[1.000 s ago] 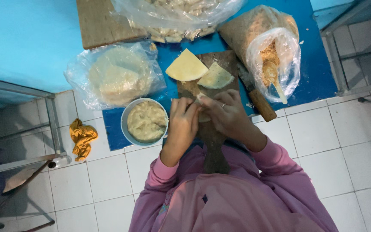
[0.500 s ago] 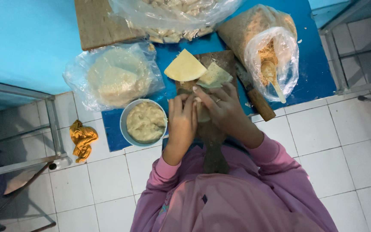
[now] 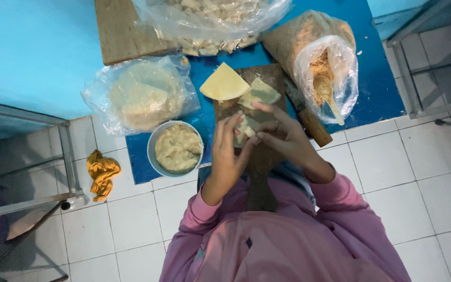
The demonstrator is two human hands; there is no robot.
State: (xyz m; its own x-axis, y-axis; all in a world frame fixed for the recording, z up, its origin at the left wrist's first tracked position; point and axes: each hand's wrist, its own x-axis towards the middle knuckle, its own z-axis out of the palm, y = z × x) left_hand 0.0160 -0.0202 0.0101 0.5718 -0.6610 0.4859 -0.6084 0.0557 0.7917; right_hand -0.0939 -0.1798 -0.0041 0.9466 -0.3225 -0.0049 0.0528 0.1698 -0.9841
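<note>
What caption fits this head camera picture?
Both hands, left and right, fold a pale wrapper over a wooden board beside a filling bowl.

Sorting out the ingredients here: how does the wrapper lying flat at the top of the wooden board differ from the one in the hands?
The flat wrapper lies spread open as a pale yellow wedge, untouched. The folded wrapper is bunched small, pinched between the left hand and right hand above the wooden board. The flat one shows whole; the folded one is partly hidden by fingers. Both look like thin pale dough.
</note>
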